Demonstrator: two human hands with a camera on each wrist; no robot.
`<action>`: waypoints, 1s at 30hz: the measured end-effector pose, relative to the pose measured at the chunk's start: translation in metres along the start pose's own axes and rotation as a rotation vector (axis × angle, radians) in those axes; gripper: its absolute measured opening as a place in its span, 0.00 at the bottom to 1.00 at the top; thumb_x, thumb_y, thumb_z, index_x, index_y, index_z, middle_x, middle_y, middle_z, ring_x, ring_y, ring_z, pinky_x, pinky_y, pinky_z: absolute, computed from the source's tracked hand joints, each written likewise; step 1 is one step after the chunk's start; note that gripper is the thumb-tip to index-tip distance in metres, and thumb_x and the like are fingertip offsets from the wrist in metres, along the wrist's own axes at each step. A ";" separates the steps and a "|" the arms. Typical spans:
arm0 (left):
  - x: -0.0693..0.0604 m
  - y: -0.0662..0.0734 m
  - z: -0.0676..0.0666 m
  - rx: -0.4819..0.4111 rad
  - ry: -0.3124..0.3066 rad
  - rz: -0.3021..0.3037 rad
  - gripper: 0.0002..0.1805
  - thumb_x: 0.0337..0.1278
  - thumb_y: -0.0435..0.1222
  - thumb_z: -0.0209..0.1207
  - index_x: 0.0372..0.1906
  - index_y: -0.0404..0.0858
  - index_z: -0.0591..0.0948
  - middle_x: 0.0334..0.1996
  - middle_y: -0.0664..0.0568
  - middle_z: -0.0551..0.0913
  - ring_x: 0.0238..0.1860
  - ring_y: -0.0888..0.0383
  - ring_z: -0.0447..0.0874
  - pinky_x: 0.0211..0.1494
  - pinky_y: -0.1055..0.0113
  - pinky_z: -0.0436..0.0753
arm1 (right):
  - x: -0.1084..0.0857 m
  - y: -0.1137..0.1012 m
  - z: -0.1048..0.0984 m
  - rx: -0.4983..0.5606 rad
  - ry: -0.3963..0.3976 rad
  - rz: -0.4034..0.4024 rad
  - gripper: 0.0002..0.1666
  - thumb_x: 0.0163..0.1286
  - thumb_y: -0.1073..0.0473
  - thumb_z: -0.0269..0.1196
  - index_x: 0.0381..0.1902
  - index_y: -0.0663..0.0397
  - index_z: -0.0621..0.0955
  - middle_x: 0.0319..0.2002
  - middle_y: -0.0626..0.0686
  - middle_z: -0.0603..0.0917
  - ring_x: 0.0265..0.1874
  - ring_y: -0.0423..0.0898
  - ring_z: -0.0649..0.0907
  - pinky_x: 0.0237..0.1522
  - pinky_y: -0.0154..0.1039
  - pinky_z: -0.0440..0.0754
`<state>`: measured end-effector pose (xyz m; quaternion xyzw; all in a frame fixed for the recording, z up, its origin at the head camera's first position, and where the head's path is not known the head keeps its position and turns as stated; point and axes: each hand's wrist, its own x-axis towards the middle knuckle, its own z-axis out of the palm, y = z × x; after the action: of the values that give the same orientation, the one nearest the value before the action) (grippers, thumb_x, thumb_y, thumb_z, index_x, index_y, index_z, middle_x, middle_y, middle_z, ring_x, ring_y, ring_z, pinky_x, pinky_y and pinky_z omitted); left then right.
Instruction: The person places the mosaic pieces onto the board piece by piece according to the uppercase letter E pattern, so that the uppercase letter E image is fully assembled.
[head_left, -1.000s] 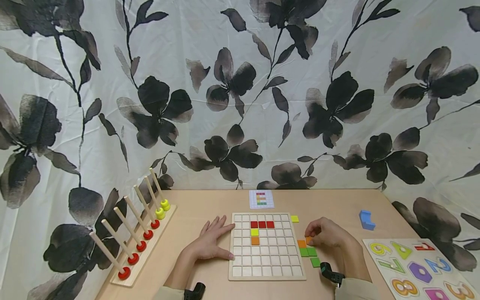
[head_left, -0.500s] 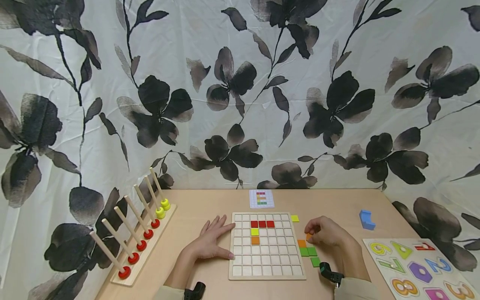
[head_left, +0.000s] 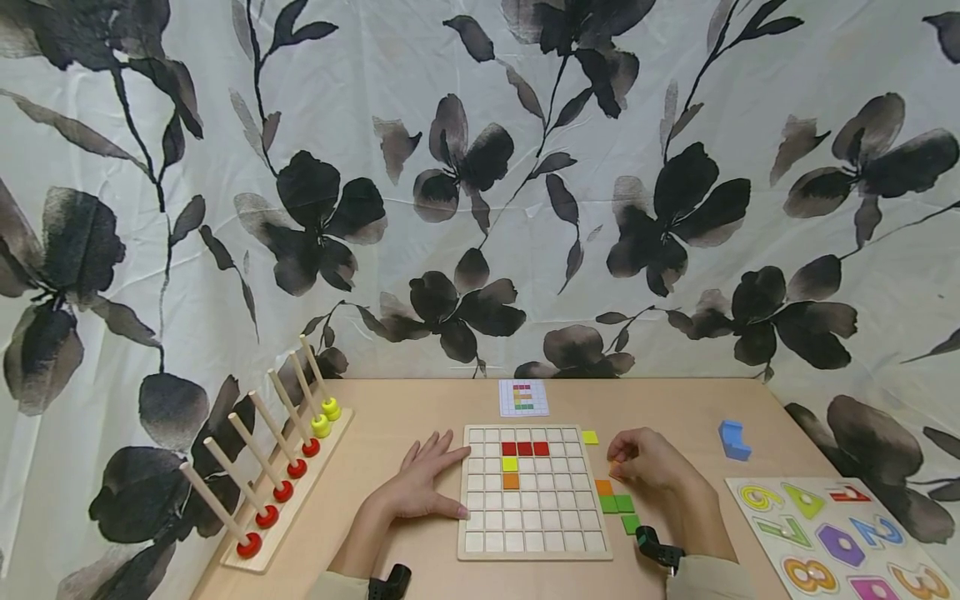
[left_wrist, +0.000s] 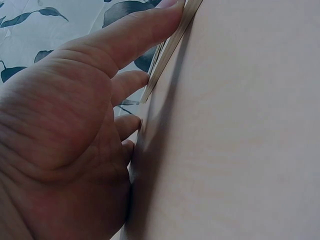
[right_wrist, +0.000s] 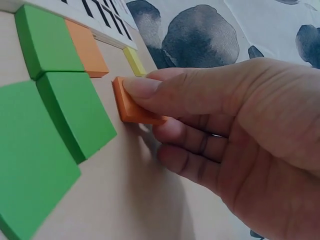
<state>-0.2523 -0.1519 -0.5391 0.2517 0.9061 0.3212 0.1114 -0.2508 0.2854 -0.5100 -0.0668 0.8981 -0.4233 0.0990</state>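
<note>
As I look down through the head camera, the nearest loose pieces are three green tiles by the right edge of the grid board, with a loose orange tile just beyond. At the opposite edge I see the left hand, fingers spread, thumb and index touching the board. Slightly farther, the right hand pinches another orange tile right of the board; I can't tell whether it touches the table. Past it are a yellow tile and a printed card.

Free room separates yellow tile from orange tile beside board.
</note>
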 end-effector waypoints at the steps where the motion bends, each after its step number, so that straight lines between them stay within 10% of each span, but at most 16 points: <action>1: 0.000 0.000 0.000 0.001 0.000 0.000 0.57 0.40 0.62 0.77 0.79 0.49 0.69 0.84 0.37 0.48 0.85 0.36 0.36 0.82 0.32 0.33 | 0.000 0.000 0.000 -0.002 0.001 0.005 0.09 0.61 0.70 0.74 0.38 0.59 0.86 0.30 0.52 0.81 0.34 0.48 0.78 0.32 0.32 0.78; 17: 0.000 -0.001 0.000 0.003 -0.002 0.002 0.57 0.41 0.63 0.77 0.79 0.50 0.68 0.84 0.38 0.48 0.85 0.37 0.36 0.82 0.32 0.33 | 0.008 -0.019 0.002 0.047 0.129 -0.180 0.07 0.67 0.58 0.73 0.43 0.51 0.89 0.38 0.49 0.87 0.39 0.48 0.82 0.40 0.32 0.83; 30: 0.001 -0.003 0.002 0.010 0.006 -0.002 0.57 0.40 0.64 0.77 0.79 0.50 0.68 0.85 0.38 0.48 0.85 0.37 0.37 0.82 0.33 0.34 | 0.016 -0.045 0.024 0.130 0.112 -0.282 0.17 0.65 0.67 0.72 0.52 0.63 0.86 0.44 0.57 0.87 0.36 0.44 0.86 0.42 0.30 0.86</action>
<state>-0.2532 -0.1523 -0.5425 0.2505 0.9082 0.3175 0.1076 -0.2589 0.2360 -0.4917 -0.1619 0.8546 -0.4934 -0.0077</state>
